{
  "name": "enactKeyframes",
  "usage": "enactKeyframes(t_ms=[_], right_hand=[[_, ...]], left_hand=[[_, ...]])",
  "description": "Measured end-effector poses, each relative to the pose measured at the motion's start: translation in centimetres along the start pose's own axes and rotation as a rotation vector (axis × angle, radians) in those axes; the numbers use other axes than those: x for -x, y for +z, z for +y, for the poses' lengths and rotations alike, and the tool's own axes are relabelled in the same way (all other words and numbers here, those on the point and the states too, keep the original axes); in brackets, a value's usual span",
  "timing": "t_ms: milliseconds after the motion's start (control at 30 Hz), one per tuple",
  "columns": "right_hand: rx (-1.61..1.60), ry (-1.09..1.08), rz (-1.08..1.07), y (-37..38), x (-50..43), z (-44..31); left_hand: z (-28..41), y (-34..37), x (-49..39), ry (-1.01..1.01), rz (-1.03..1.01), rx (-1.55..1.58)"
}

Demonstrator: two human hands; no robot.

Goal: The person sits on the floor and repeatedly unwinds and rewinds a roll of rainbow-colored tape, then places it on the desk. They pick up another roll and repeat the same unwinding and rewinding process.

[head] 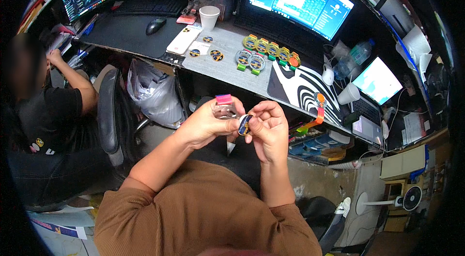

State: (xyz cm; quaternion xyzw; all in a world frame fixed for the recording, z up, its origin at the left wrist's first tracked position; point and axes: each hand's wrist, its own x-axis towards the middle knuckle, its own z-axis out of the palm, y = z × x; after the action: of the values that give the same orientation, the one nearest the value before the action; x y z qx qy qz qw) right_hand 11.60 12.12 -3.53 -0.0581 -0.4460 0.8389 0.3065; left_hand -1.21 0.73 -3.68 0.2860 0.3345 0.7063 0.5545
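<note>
In front of my chest, my left hand [209, 121] grips a silver-coloured medal [225, 111] with a pink ribbon end [223, 99] sticking up from it. My right hand [268, 127] pinches a round printed sticker [245, 125] between thumb and fingers, its dark face bearing writing. The sticker lies against the left thumb tip, beside the medal. Beyond the hands, several round stickers [217, 55] lie on the grey desk mat [218, 70]. A row of gold-coloured medals [272, 49] and two silver-coloured medals [257, 62] with green ribbon ends rest right of them.
A medal with an orange ribbon [320, 114] hangs over the desk edge. Around the mat are a white phone [184, 39], foam cups [209, 18], a black mouse [156, 26], monitors [301, 0] and a laptop [377, 79]. A person [54, 103] sits at left beside a plastic bag [154, 92].
</note>
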Motion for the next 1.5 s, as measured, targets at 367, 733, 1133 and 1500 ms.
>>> enactKeyframes(t_ms=[367, 733, 1133, 1500], right_hand=[[0.268, 0.017, -0.064, -1.2, -0.1, -0.8], [0.204, 0.033, -0.143, -1.5, -0.3, -1.8], [0.193, -0.213, -0.019, 0.4, 0.5, -0.1], [0.091, -0.258, 0.066, -0.1, 0.2, 0.3]], left_hand=[[-0.7, -1.8, 0.3, -0.264, -0.102, 0.162], [-1.7, -1.3, 0.1, -0.376, -0.23, 0.374], [-1.5, 0.2, 0.4, -0.108, 0.078, -0.124], [-2.2, 1.2, 0.1, 0.28, 0.127, -0.379]])
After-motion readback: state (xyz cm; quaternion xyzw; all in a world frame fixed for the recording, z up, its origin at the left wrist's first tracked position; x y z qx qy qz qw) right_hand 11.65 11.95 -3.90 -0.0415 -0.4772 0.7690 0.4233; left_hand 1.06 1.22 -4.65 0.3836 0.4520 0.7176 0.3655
